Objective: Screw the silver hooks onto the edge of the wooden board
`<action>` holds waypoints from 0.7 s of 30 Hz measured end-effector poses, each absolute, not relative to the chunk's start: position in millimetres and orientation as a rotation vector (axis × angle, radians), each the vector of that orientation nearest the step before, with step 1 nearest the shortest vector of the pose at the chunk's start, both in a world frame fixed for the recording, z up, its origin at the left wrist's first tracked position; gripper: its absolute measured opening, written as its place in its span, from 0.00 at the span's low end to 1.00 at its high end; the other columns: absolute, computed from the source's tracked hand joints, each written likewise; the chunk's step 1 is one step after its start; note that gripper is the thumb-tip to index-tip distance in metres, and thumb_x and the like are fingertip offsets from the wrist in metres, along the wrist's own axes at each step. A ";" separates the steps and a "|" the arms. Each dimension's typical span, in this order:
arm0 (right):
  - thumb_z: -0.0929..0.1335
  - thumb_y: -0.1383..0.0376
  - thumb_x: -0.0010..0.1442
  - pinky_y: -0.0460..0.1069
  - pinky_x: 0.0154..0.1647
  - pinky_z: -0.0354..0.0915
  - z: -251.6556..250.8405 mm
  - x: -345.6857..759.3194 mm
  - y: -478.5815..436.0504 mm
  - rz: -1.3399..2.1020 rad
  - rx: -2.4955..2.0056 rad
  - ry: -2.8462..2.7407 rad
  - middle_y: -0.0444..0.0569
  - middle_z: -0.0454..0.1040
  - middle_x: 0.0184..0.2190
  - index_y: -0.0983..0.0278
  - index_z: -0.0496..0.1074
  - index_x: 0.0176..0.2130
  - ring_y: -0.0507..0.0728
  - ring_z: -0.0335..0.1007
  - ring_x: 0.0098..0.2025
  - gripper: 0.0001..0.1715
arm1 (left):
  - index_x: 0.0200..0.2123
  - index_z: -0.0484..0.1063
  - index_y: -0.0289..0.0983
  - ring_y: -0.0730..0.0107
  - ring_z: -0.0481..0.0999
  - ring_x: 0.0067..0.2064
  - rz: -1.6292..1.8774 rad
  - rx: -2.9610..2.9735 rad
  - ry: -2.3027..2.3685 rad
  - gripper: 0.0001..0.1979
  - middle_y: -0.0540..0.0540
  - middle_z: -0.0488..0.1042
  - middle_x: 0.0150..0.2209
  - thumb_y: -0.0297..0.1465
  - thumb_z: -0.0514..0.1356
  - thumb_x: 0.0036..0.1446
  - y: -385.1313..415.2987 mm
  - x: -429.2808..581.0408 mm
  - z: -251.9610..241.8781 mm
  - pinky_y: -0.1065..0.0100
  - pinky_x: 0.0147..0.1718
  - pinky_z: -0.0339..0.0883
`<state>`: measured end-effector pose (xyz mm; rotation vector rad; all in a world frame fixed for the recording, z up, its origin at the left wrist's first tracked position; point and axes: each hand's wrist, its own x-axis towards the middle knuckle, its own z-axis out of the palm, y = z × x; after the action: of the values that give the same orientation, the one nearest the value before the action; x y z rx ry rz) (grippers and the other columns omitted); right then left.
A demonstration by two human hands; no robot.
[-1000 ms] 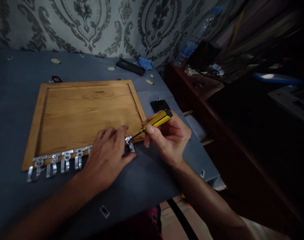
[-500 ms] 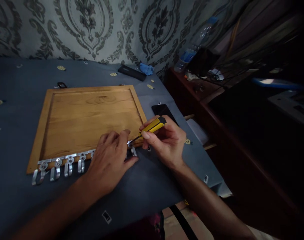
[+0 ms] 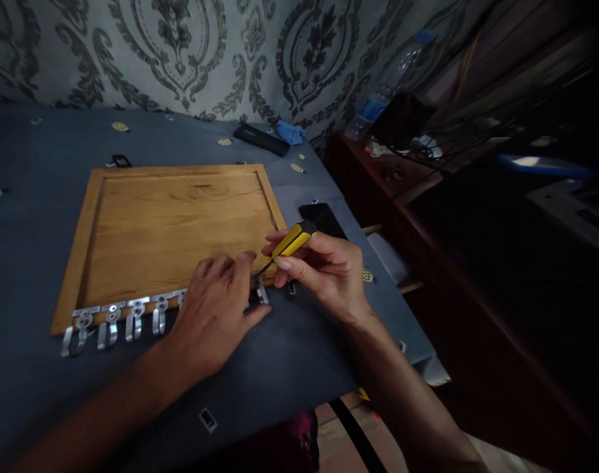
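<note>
A framed wooden board lies on the cloth-covered table, and a metal hook rail runs along its near edge with several double hooks hanging over. My left hand is closed over the right part of that rail, its fingers curled onto the board and its thumb at the front edge; it hides several hooks. In my right hand is a yellow-and-black screwdriver, pinched by the handle. The shaft slants down to the left, its tip at the rail's right end. Whether a screw is under the tip, I cannot make out.
A black phone lies right of the board. Behind it are a dark oblong case and a crumpled blue cloth. A plastic bottle and cables stand on the dark red furniture at the right.
The screwdriver handle has turned and stands a little steeper, shifted slightly left with my right hand. My left hand stays on the hook rail. The view has shifted slightly.
</note>
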<state>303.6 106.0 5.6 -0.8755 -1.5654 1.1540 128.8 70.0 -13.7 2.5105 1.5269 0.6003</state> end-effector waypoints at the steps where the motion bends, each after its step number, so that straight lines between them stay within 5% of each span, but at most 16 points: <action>1: 0.75 0.59 0.56 0.43 0.24 0.71 4.2 302.6 106.0 1.126 -0.885 -1.578 0.42 0.77 0.26 0.62 0.78 0.37 0.48 0.73 0.21 0.10 | 0.53 0.58 0.36 0.51 0.75 0.46 0.602 2.510 1.531 0.31 0.42 0.77 0.43 0.33 0.71 0.52 70.0 128.9 -13.8 0.54 0.45 0.67; 12: 0.78 0.60 0.50 0.42 0.21 0.69 0.7 293.9 105.3 1.105 -0.878 -1.492 0.39 0.72 0.27 0.62 0.71 0.29 0.47 0.70 0.21 0.15 | 0.52 0.59 0.36 0.50 0.75 0.46 0.576 2.467 1.537 0.27 0.41 0.77 0.43 0.31 0.69 0.53 69.8 129.9 -11.2 0.53 0.45 0.67; 18: 0.74 0.62 0.58 0.43 0.27 0.73 3.0 301.2 104.7 1.176 -0.835 -1.536 0.43 0.77 0.35 0.60 0.78 0.41 0.47 0.74 0.24 0.09 | 0.53 0.59 0.35 0.50 0.75 0.48 0.562 2.467 1.527 0.29 0.40 0.77 0.45 0.32 0.69 0.53 70.6 129.0 -10.8 0.53 0.45 0.67; 21: 0.74 0.64 0.58 0.43 0.25 0.72 1.1 302.3 104.8 1.127 -0.809 -1.558 0.43 0.77 0.37 0.58 0.80 0.39 0.46 0.73 0.23 0.06 | 0.53 0.58 0.36 0.50 0.75 0.48 0.575 2.463 1.533 0.29 0.41 0.77 0.45 0.32 0.69 0.53 70.5 129.0 -11.5 0.53 0.45 0.67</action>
<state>302.3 104.8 1.1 -0.8087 -1.5583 1.1266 129.0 70.5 -11.5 2.4627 1.5327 0.5751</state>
